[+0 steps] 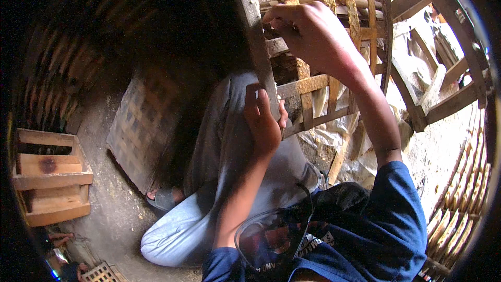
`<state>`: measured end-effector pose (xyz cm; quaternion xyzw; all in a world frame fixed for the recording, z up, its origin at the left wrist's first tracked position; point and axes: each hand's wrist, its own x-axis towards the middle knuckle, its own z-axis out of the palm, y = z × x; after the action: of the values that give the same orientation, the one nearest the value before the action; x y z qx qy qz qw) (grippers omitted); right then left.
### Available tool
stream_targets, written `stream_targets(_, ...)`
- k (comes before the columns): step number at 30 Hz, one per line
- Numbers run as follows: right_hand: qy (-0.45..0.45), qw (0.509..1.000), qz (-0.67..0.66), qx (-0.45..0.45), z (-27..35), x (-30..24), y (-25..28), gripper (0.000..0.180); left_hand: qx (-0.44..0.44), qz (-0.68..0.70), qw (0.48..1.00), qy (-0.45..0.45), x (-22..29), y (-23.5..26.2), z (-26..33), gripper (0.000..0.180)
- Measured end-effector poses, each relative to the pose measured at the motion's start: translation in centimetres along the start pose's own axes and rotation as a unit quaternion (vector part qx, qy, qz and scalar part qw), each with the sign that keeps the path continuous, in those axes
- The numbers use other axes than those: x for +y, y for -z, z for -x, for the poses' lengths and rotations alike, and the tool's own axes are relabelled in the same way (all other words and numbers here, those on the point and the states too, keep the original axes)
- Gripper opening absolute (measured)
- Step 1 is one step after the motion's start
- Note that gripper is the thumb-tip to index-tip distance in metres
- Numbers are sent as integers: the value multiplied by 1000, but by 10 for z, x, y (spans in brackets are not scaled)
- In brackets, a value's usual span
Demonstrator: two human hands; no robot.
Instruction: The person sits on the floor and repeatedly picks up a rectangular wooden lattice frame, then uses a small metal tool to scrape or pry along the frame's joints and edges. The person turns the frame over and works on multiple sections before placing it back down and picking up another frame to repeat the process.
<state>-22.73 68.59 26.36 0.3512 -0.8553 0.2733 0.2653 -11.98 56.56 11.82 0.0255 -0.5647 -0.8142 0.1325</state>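
A woven lattice of flat bamboo strips (313, 86) is fixed on a wooden frame in front of me. My left hand (263, 122) grips the dark upright wooden post (250, 18) at the lattice's left edge, thumb on the near side. My right hand (308, 31) is raised higher, fingers pinched on a strip near the top of the weave. My knees in grey trousers sit below the frame.
A woven bamboo panel (143, 125) leans on the ground at left. A wooden crate-like stand (49, 177) sits at far left. Curved woven walls (459, 198) close in on the right. Wooden beams (443, 104) and plastic sheeting (334, 136) lie behind the lattice.
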Motion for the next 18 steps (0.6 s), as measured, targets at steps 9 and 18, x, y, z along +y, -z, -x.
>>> stream_targets(9, -98, 953, -282, 48, 8, -4, -14, 19, -18, -30, 999, -19, 2, -2, 1, 38)
stream_targets(18, -126, 941, -286, 125, 10, -10, -24, 45, -11, -86, 995, -43, 1, -3, 2, 36)
